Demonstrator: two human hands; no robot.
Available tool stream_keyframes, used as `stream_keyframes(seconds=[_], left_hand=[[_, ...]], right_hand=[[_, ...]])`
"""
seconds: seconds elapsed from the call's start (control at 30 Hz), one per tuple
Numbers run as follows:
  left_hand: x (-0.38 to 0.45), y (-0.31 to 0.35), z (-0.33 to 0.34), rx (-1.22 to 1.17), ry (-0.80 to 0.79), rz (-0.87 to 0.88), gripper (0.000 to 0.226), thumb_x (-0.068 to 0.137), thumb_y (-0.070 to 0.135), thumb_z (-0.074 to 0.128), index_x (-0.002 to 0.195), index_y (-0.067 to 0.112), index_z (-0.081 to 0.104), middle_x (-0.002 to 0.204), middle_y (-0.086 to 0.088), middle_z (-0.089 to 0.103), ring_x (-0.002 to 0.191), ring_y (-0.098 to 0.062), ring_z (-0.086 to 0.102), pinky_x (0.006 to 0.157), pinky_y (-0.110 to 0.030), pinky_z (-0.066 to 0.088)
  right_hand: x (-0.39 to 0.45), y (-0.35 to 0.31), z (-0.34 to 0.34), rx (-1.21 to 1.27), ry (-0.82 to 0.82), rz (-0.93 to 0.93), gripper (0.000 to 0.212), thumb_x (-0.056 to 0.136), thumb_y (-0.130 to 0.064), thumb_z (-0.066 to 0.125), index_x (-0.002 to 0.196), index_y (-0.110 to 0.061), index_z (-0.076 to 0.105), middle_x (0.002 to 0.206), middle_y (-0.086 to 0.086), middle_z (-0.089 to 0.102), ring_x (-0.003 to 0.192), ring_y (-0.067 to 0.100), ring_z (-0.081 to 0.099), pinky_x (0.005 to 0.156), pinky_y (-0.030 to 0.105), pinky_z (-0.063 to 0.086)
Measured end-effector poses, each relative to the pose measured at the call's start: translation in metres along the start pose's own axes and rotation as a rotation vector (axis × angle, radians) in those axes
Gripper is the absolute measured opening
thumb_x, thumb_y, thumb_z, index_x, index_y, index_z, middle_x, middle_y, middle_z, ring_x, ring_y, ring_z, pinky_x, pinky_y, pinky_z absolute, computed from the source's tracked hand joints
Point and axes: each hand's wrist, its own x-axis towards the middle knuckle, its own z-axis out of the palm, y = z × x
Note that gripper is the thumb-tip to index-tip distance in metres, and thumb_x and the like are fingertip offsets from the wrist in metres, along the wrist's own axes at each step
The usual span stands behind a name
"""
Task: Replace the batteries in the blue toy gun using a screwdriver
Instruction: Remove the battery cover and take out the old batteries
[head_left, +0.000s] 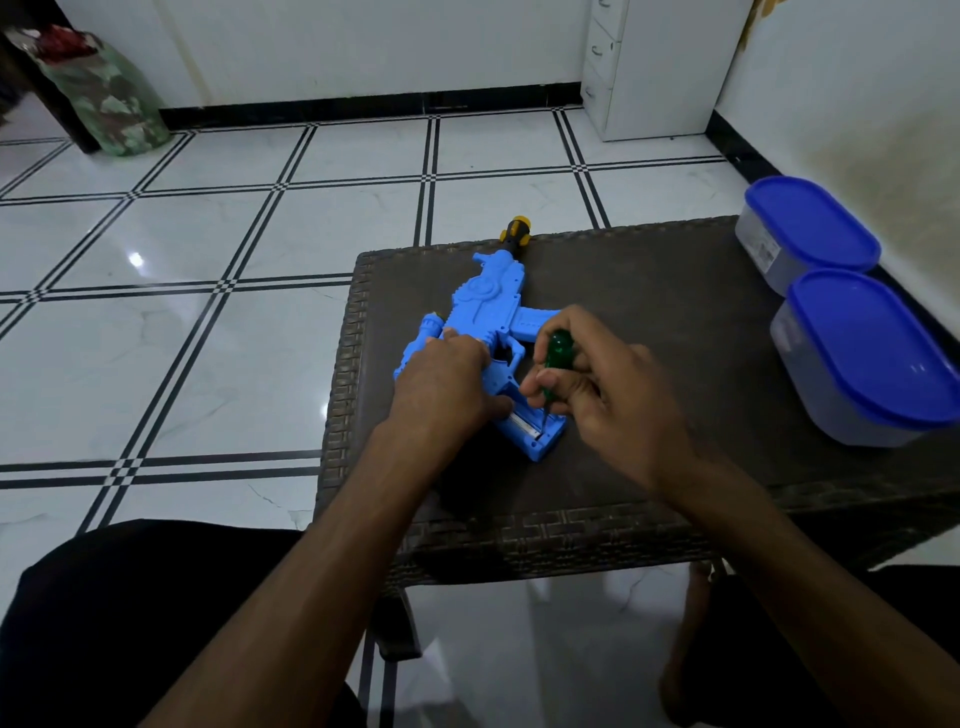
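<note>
The blue toy gun (493, 306) lies flat on the dark woven table (649, 322), muzzle toward the far edge. My left hand (447, 379) presses down on the gun's rear body, thumb beside the grip. My right hand (597, 389) grips a green-handled screwdriver (557, 353) held nearly upright, its thin shaft pointing into the open battery slot in the grip (535, 431). A pale, shiny strip shows inside that slot. Whether it is a battery I cannot tell.
Two grey tubs with blue lids (810, 228) (872, 353) stand along the table's right side. The gun's yellow and black muzzle tip (516, 231) reaches past the table's far edge. White tiled floor lies to the left. My knees sit below the near edge.
</note>
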Motion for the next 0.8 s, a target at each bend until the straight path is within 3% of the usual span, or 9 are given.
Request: stream_keyframes(seconds=[0.3, 0.5, 0.57, 0.8], left_hand=[[0.0, 0.002, -0.001, 0.01, -0.018, -0.006, 0.049, 0.079, 0.039, 0.074, 0.119, 0.016, 0.059, 0.12, -0.006, 0.049, 0.115, -0.023, 0.047, 0.079, -0.032, 0.039], [-0.001, 0.003, -0.002, 0.027, -0.031, -0.009, 0.047, 0.08, 0.039, 0.073, 0.119, 0.017, 0.059, 0.12, -0.007, 0.048, 0.116, -0.024, 0.046, 0.078, -0.03, 0.037], [-0.001, 0.003, -0.002, 0.028, -0.033, -0.012, 0.046, 0.08, 0.039, 0.073, 0.118, 0.017, 0.059, 0.119, -0.006, 0.048, 0.114, -0.023, 0.046, 0.077, -0.029, 0.036], [-0.002, 0.0, -0.004, -0.003, -0.045, -0.002, 0.05, 0.081, 0.036, 0.071, 0.124, 0.016, 0.057, 0.121, -0.006, 0.049, 0.117, -0.022, 0.046, 0.08, -0.029, 0.037]], right_hand=[[-0.01, 0.002, 0.005, 0.079, 0.114, -0.002, 0.019, 0.097, -0.004, 0.054, 0.092, -0.022, 0.051, 0.083, 0.002, 0.072, 0.08, 0.014, 0.073, 0.071, 0.045, 0.061], [-0.015, 0.001, 0.007, 0.086, 0.139, -0.039, 0.003, 0.097, -0.008, 0.054, 0.096, -0.009, 0.052, 0.09, 0.008, 0.069, 0.079, 0.018, 0.071, 0.067, 0.046, 0.059], [-0.016, 0.001, 0.007, 0.088, 0.145, -0.058, 0.007, 0.098, -0.013, 0.053, 0.097, -0.006, 0.052, 0.092, 0.009, 0.068, 0.08, 0.02, 0.071, 0.066, 0.047, 0.058], [-0.025, 0.006, 0.003, 0.216, 0.216, -0.026, 0.007, 0.1, -0.006, 0.05, 0.093, -0.008, 0.05, 0.088, 0.007, 0.072, 0.084, 0.02, 0.073, 0.073, 0.035, 0.062]])
